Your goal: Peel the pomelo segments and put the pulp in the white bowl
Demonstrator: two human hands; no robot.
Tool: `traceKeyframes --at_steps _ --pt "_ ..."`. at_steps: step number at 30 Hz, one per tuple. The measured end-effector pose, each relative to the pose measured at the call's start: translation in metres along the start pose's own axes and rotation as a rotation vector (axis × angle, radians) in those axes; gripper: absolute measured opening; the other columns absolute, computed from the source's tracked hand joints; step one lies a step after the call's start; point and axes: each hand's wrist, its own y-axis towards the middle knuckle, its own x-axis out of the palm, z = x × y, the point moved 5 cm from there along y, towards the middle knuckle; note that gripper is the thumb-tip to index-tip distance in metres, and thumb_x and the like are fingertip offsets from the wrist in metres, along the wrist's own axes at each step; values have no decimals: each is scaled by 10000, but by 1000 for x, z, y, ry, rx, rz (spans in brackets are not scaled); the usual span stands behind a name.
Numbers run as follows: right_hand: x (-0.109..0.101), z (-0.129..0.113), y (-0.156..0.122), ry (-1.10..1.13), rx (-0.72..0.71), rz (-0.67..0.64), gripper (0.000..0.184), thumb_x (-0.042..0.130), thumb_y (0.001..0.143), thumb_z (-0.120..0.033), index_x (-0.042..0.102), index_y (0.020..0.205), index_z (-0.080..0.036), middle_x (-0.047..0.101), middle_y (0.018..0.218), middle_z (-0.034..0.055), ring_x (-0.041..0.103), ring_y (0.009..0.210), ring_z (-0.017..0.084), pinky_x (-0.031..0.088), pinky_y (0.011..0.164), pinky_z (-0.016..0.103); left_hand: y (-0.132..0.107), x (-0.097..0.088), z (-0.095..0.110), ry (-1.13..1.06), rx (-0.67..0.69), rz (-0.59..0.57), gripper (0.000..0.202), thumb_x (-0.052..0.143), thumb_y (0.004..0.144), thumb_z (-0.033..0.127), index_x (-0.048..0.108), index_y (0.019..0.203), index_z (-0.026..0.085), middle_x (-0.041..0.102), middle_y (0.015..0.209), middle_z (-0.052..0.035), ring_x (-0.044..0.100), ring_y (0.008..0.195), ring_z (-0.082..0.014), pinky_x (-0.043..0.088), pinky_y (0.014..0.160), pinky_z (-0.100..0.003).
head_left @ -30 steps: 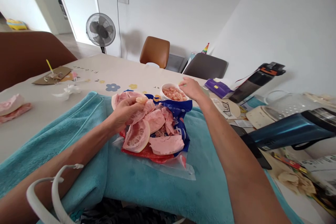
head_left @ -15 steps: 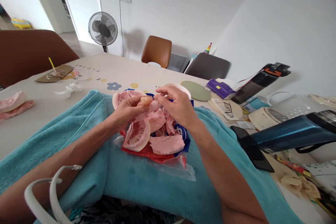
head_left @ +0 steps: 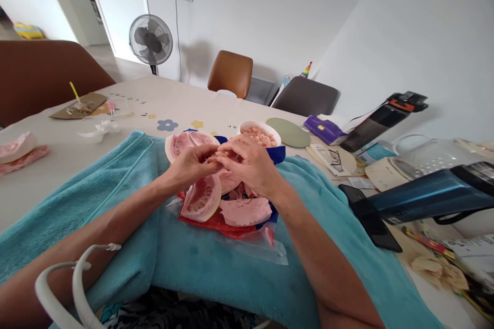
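My left hand (head_left: pixel 192 165) and my right hand (head_left: pixel 247 163) meet over a heap of pink pomelo peel (head_left: pixel 243 212). Both pinch one pomelo piece (head_left: pixel 216 156) between their fingertips. The peel lies on a blue and red plastic bag (head_left: pixel 226 226) spread on a teal towel (head_left: pixel 216 277). Just behind my right hand stands a white bowl (head_left: pixel 259 134) with peeled pink pulp in it. A hollow peel half (head_left: pixel 201 199) lies below my left hand.
Pink peel pieces (head_left: pixel 17 149) lie at the table's left edge. A green round mat (head_left: pixel 288 132), a purple pack (head_left: pixel 324 129), a phone (head_left: pixel 369 223), a blue flask (head_left: pixel 428 195) and papers crowd the right. Brown chairs (head_left: pixel 230 72) and a fan (head_left: pixel 150 41) stand beyond the table.
My right hand has come back from the white bowl to the peel heap. It now meets my left hand on the pomelo piece. My left hand has hardly moved.
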Motion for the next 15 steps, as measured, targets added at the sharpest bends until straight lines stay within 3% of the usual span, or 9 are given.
traceKeyframes --at_steps 3,7,15 --pt "-4 3 2 76 56 42 83 604 853 -201 650 785 -191 636 814 6 575 786 135 450 757 289 -1 1 1 10 9 -11 104 660 706 203 638 789 145 353 617 64 305 556 -52 247 483 -192" --pt "-5 15 2 362 272 107 129 626 821 -274 644 740 -175 617 698 -17 544 655 115 428 641 270 -1 4 5 -60 24 -25 111 682 710 217 593 695 151 299 613 66 277 550 -52 266 490 -199" --pt "16 26 -3 1055 568 251 213 771 673 -360 670 672 -172 655 701 7 568 661 120 483 647 260 -4 -2 8 -181 -63 121 271 773 630 236 678 870 154 440 606 58 399 564 -71 356 538 -210"
